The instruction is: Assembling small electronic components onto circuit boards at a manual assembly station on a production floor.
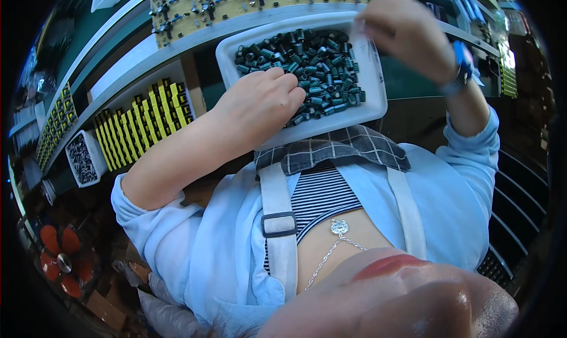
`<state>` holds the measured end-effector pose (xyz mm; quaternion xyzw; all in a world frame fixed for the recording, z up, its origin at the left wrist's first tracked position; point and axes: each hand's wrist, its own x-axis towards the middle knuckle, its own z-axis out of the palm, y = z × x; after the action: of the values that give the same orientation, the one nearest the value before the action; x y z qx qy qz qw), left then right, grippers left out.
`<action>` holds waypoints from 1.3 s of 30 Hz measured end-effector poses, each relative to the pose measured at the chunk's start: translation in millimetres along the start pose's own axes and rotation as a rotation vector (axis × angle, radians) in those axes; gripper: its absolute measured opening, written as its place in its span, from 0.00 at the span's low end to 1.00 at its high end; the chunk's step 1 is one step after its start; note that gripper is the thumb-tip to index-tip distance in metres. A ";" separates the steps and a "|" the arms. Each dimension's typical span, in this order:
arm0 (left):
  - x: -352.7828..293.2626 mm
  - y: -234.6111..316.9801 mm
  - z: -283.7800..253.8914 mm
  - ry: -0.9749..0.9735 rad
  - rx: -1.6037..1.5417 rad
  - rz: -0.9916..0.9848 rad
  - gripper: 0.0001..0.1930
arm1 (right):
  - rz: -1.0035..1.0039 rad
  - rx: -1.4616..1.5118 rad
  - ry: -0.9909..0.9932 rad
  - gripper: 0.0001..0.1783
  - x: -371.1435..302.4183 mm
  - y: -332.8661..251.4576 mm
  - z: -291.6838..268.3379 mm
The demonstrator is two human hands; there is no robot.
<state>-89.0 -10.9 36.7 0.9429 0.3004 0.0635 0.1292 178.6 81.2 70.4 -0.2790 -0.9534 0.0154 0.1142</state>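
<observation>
A white plastic tray point(378, 93) in front of me holds a heap of small dark green cylinders point(336, 72) that look like capacitors. My left hand point(260, 105) rests over the left part of the heap with its fingers curled in. Its fingertips are hidden, so what they grip does not show. Above the tray's far right corner is my right hand point(407, 37), bent at the wrist and smeared by motion. Its fingers point toward a tan circuit board point(230, 7) behind the tray, which carries several mounted parts. Whether they hold anything is too blurred to see.
Yellow-and-black parts point(144, 122) stand in rows left of the tray. Beyond them are a small white bin point(82, 158) of dark pieces and more yellow parts point(56, 125). A metal rail point(207, 31) runs behind the tray. An orange-bladed fan point(64, 261) is at the lower left.
</observation>
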 end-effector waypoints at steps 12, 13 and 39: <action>-13.5 -85.0 -60.3 0.425 -0.350 -0.315 0.10 | -0.135 0.454 -0.294 0.13 -10.0 -48.7 38.0; -5.4 -86.8 -67.5 0.388 -0.456 -0.440 0.09 | -0.133 0.462 -0.294 0.13 -11.0 -47.1 39.7; -3.4 -132.5 -53.6 0.188 0.186 -0.014 0.09 | 0.034 0.797 -0.022 0.12 -8.7 -40.3 36.9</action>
<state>-175.2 102.3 50.5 0.9385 0.3225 0.1228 0.0131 156.0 43.8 36.4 -0.2283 -0.8691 0.3890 0.2031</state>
